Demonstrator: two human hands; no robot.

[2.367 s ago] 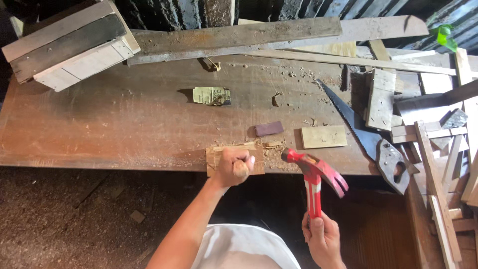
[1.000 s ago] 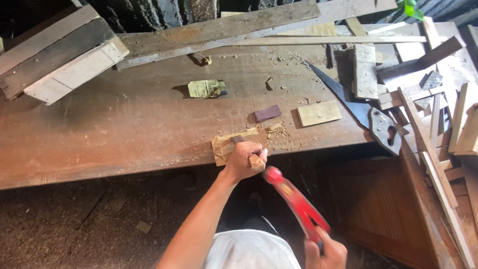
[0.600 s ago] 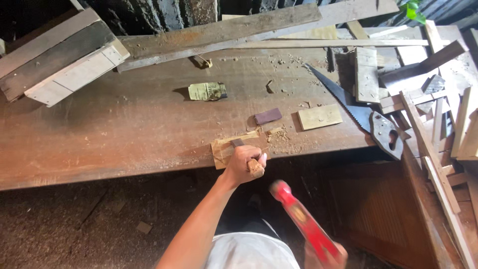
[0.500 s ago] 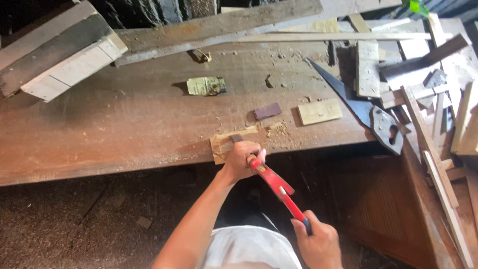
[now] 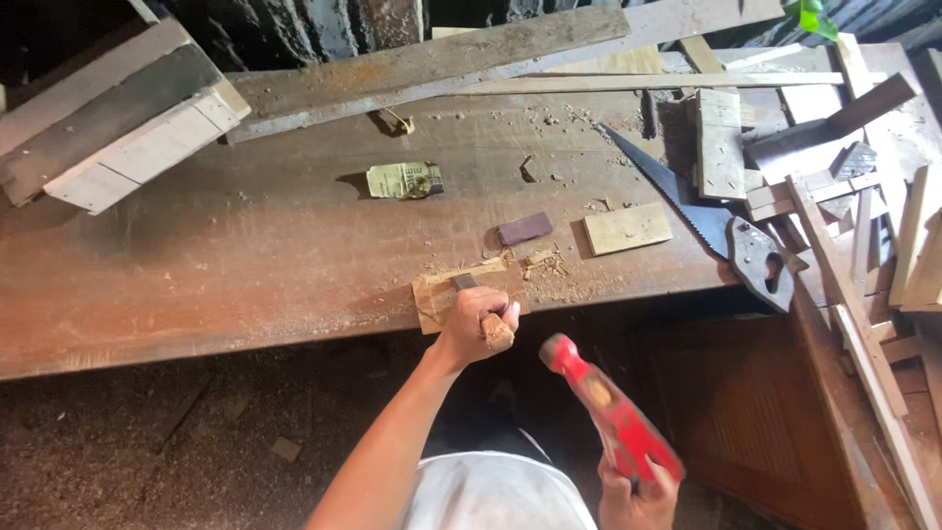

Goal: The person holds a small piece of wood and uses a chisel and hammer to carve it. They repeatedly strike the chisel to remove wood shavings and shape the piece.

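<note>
**Chisel held on a wood block, hammer drawn back**

Head camera, looking down: A long, worn wooden desk (image 5: 245, 255) is seen from above, dusted with shavings. At its near edge, about the middle, a small pale wood block (image 5: 442, 292) lies flat. The left hand (image 5: 476, 324) is closed in a fist around the wooden handle of a chisel (image 5: 489, 319), whose dark blade is set against the block. The right hand (image 5: 638, 486), low in the picture and off the desk, is wrapped around the grip of a red hammer (image 5: 608, 412); the hammer head is raised just beside the chisel handle, apart from it.

Behind the block, a small dark purple piece (image 5: 523, 229) and a pale rectangular offcut (image 5: 628, 228) are laid on the desk. A handsaw (image 5: 702, 221) is laid diagonally toward the right edge, its handle at the near edge. A crumpled greenish paper (image 5: 402, 181) sits nearer the middle. A stack of boards (image 5: 118, 128) rests at the far left corner, long planks (image 5: 432, 54) run along the far edge, and loose timber scraps (image 5: 854, 196) are piled at the right end.
</note>
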